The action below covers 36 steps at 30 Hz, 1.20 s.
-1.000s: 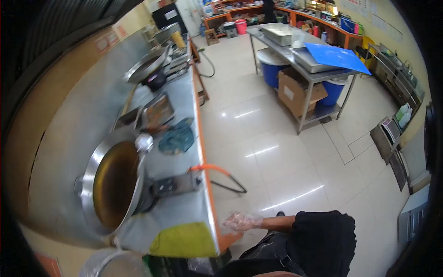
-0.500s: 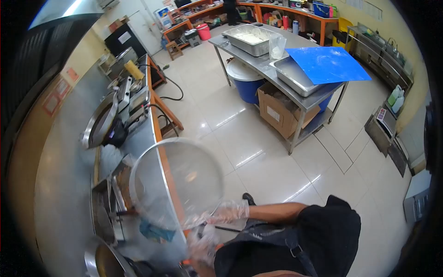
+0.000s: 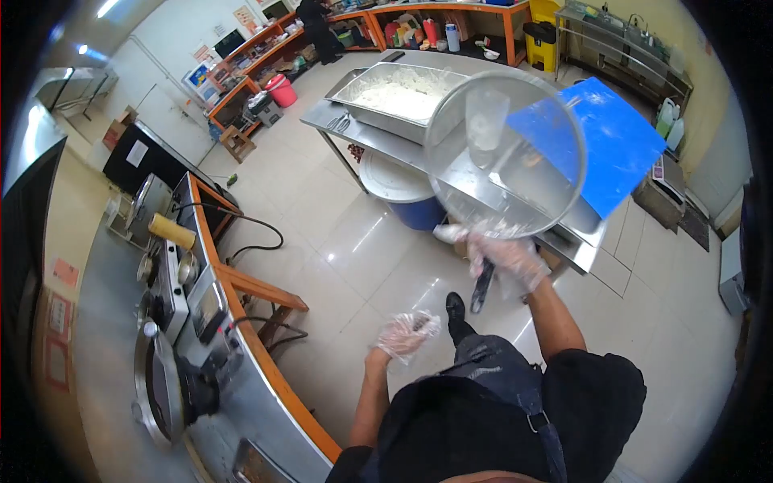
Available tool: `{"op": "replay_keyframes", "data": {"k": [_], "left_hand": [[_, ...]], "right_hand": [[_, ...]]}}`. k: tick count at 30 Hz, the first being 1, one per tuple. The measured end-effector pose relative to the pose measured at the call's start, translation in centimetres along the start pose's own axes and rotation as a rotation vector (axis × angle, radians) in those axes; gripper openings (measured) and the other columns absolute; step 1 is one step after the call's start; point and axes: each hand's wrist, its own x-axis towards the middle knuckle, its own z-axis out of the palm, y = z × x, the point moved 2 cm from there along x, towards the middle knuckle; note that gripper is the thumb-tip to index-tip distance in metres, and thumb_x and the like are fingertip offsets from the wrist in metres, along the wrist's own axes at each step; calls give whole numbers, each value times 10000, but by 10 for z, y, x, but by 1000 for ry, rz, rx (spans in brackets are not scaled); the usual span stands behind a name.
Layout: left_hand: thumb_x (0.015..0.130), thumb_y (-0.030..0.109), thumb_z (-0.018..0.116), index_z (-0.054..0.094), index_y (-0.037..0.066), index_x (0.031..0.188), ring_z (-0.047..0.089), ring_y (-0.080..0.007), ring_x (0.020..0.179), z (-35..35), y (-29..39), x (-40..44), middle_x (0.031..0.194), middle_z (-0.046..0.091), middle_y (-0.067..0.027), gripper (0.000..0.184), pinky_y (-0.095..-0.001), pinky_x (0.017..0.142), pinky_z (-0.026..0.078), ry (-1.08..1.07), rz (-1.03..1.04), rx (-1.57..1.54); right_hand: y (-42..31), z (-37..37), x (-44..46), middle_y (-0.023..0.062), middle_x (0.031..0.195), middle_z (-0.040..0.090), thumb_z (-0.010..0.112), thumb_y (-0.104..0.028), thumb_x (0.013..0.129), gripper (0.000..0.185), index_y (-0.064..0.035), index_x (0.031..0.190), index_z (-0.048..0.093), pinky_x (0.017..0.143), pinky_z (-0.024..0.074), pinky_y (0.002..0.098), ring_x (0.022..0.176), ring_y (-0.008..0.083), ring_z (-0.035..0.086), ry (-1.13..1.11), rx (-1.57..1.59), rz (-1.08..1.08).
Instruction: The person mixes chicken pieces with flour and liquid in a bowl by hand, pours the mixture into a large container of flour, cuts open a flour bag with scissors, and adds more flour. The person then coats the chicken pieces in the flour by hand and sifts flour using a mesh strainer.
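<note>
A large round mesh strainer [image 3: 451, 177] with a metal rim is raised in front of the steel table. My right hand [image 3: 507, 256], in a clear plastic glove, grips its black handle [image 3: 482, 288] close to the rim. Through the mesh I can make out a clear container, part of a blue sheet and the table edge. My left hand [image 3: 409, 335], also gloved, hangs over the floor, apart from the strainer. Its fingers are loosely curled with nothing visible in them.
On the steel table [image 3: 322, 118] stand a deep tray [image 3: 378, 117] of white powder and a blue sheet [image 3: 616, 137] over another tray. A lidded blue drum [image 3: 415, 213] sits below. Along the left, a counter [image 3: 282, 402] holds a wok [image 3: 165, 378] and burners. Another person [image 3: 316, 30] stands far back.
The strainer has swung from the left counter to the right, before the steel table. My left hand has come away from it. The view has turned and come nearer the table.
</note>
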Motion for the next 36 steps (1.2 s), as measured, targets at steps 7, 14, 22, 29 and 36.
{"op": "replay_keyframes", "data": {"k": [7,14,22,29,36], "left_hand": [[839,238,560,627,39,908,584,-135,761,-200,-104,157,799,640,-80,221,-290,704,472,225,-35,-365],[737,379,658,636,52,957,589,-300,900,-383,-152,412,957,637,-138,395,-388,810,459,449,376,304],[665,383,642,614,94,926,587,-269,787,-480,-268,727,848,612,-122,391,-418,702,455,169,1113,1188],[752,460,550,606,91,582,573,-268,570,-485,-235,719,593,583,-117,409,-382,517,440,-322,1249,660],[824,577,430,634,34,755,603,-288,683,-542,-190,719,734,621,-162,584,-385,634,476,-835,840,604]], "right_hand": [[-114,-56,232,6,549,480,462,-478,886,507,15,938,568,440,433,244,466,95,501,74,51,-316],[-109,-56,408,-29,518,424,527,-587,805,587,-6,873,574,405,402,235,419,75,444,531,-105,-27],[29,-73,551,-9,570,462,593,-406,844,400,-10,807,554,413,368,227,432,96,436,1195,294,91],[27,-44,615,1,532,477,592,-377,850,356,-43,735,548,379,381,241,419,100,463,1673,274,143],[-1,-61,596,82,629,576,634,-403,800,385,-22,757,596,536,460,332,566,192,571,1899,-1139,909]]}}
